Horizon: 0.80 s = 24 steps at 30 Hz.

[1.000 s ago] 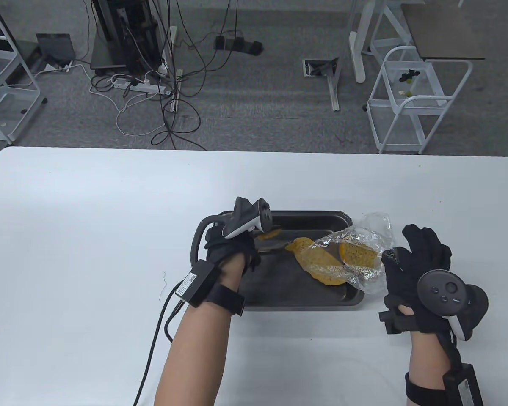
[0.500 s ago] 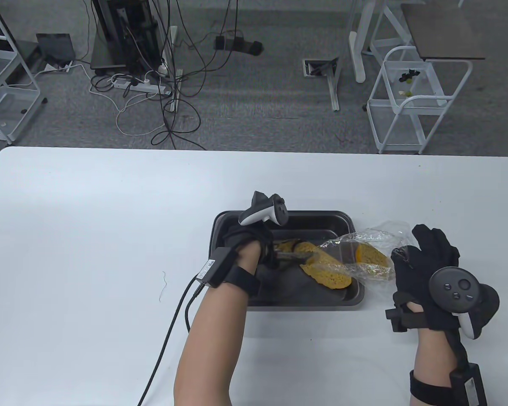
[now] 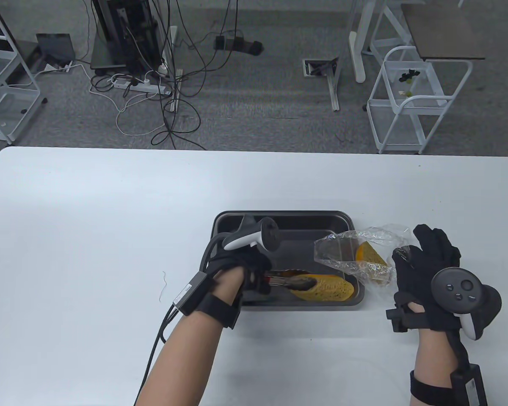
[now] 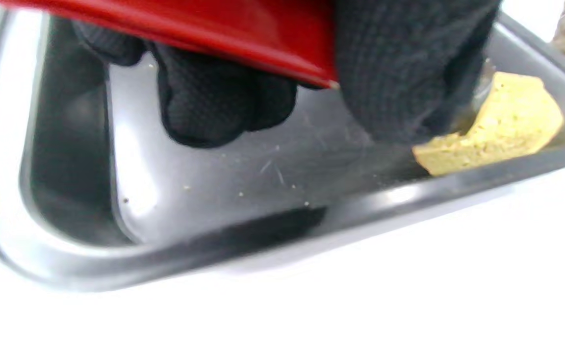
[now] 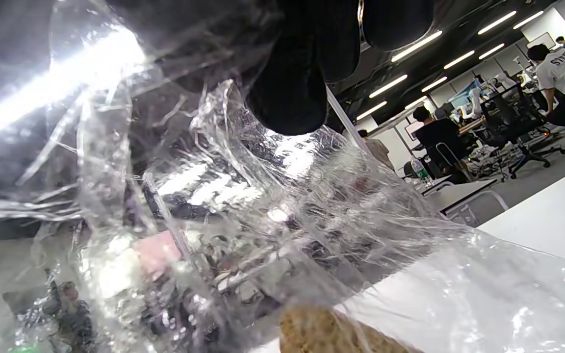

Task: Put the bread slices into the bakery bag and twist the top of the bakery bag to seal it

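In the table view a dark metal tray [image 3: 279,219] sits mid-table. My left hand [image 3: 257,280] grips red-handled tongs [image 3: 284,280], whose tips clamp a yellow bread slice [image 3: 328,289] lying along the tray's near edge. The left wrist view shows the red tong handle [image 4: 189,34] under my gloved fingers [image 4: 400,63], with the slice [image 4: 503,127] beyond them. My right hand [image 3: 410,250] pinches the clear bakery bag [image 3: 343,251] at the tray's right end, mouth facing left. A second slice [image 3: 369,253] is inside it. The right wrist view shows crinkled bag film [image 5: 263,206] below my fingers [image 5: 292,83].
The white table [image 3: 89,220] spreads wide to the left and behind the tray. Crumbs dot the tray floor [image 4: 243,176]. A cable [image 3: 169,313] trails from my left wrist. Carts, desk legs and floor cables lie beyond the far table edge.
The left hand drew the tongs back toward the tray's near edge. The bread slice that lay at the bag's mouth now lies there in the tongs. The right hand barely moved.
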Motion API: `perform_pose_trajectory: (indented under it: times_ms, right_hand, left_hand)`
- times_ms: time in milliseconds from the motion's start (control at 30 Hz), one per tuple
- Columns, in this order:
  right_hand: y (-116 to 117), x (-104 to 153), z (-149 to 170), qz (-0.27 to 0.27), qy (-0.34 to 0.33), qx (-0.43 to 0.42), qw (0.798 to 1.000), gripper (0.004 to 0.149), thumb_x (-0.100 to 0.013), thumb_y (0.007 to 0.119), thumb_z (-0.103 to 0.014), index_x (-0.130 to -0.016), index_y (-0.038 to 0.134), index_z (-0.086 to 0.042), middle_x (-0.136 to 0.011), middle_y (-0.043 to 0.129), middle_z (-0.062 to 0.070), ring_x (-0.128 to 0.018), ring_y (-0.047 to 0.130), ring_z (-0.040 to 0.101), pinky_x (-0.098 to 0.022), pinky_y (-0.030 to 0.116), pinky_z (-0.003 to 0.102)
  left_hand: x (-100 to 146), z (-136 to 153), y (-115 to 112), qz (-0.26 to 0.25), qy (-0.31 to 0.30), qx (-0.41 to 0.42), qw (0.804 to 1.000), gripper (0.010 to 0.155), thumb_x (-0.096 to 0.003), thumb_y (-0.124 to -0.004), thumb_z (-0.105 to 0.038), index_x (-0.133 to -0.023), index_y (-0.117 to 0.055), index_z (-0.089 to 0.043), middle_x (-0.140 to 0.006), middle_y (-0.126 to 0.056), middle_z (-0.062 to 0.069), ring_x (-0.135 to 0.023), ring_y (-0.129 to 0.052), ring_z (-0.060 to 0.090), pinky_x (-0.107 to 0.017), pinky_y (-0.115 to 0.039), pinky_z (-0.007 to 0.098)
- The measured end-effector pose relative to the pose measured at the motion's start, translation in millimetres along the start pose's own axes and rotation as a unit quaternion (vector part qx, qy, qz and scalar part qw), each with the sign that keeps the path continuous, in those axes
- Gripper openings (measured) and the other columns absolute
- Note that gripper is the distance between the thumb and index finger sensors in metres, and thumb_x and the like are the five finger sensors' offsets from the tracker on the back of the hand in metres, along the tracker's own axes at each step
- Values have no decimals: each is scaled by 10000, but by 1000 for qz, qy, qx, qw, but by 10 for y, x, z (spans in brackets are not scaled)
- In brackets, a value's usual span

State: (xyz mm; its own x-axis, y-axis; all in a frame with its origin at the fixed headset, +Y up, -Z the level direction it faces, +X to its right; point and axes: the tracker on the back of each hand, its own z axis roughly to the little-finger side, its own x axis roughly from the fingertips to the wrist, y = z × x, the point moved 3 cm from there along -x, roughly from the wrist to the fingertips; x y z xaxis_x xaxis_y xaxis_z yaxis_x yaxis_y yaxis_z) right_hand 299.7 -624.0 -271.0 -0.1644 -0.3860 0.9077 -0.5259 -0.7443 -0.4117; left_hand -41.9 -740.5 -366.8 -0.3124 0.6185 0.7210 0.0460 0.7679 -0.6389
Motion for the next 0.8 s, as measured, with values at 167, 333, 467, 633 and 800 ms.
perform_pose_trajectory:
  times_ms: [167,333,467,633,800]
  right_hand:
    - [57,11,-30,-5,-5,14,1000,431,-487,832,-323,-672,945,50,-1081,668,269,-999,524,608,-670,343,768]
    - [107,25,-68,-4,-11,31,999,431,-486,833,-322,-672,945,51,-1080,670,268,-999,528,606,-670,344,767]
    - [168,45,-118,6,-18,55,998,430,-484,835,-322,-667,947,51,-1076,674,269,-997,535,603,-671,347,765]
    - [311,65,-195,1,-26,111,993,431,-485,830,-320,-679,941,48,-1082,665,269,-1003,526,601,-675,341,765]
    - [443,92,-259,-6,-38,146,989,431,-483,831,-319,-679,941,48,-1081,666,267,-1002,528,601,-674,342,765]
  left_hand:
    - [334,-16,-125,-95,50,-47,993,665,-375,-945,-530,-986,-806,-307,-816,-1038,89,-618,-1072,280,-764,-682,539]
    - [636,11,-268,-181,65,-67,979,671,-367,-945,-543,-982,-801,-317,-807,-1033,74,-610,-1059,265,-759,-683,540]
    - [887,134,-363,-231,89,-93,964,684,-360,-946,-544,-987,-784,-323,-832,-995,63,-650,-1020,245,-767,-670,545]
    - [1200,387,-381,-278,104,-92,951,709,-349,-954,-544,-994,-762,-322,-859,-950,43,-655,-1019,238,-763,-672,552]
    - [1511,567,-306,-317,109,-67,940,713,-349,-958,-542,-995,-754,-323,-849,-952,45,-637,-1027,242,-758,-678,556]
